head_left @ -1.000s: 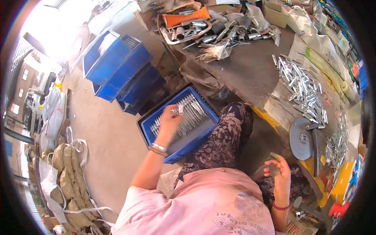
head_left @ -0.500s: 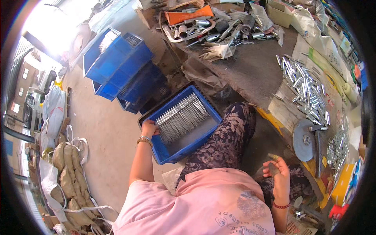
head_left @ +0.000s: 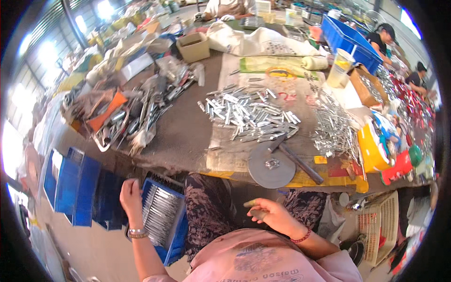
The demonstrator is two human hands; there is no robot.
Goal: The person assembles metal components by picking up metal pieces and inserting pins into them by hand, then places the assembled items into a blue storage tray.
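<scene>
Taking the round grey disc (head_left: pixel 271 171) at the near edge of the desk (head_left: pixel 181 143) as landmark, the metal rods (head_left: pixel 159 211) stand in a blue tray (head_left: pixel 180 230) to its left and lower, beside the person's leg. Judging from how things lie, the work is partway along: a good part of the tray is filled, while a loose heap of silvery metal pieces (head_left: pixel 249 113) just beyond the disc and a pile of thin pins (head_left: pixel 332 129) to its right remain unarranged. What the stacked blue crates (head_left: pixel 80 188), farther left of the disc, hold in full cannot be made out. The rods look slender, bright and silvery-grey, lying side by side in one close, even row. The left hand (head_left: pixel 130 195), left of the disc, is by the tray's upper left corner, its fingers curled; blur leaves it impossible to tell whether they grip anything small. The right hand (head_left: pixel 275 216), on the person's side of the disc, has its fingers loosely spread and released, with nothing visible in them. A hammer (head_left: pixel 300 163) lies against the disc's right side.
</scene>
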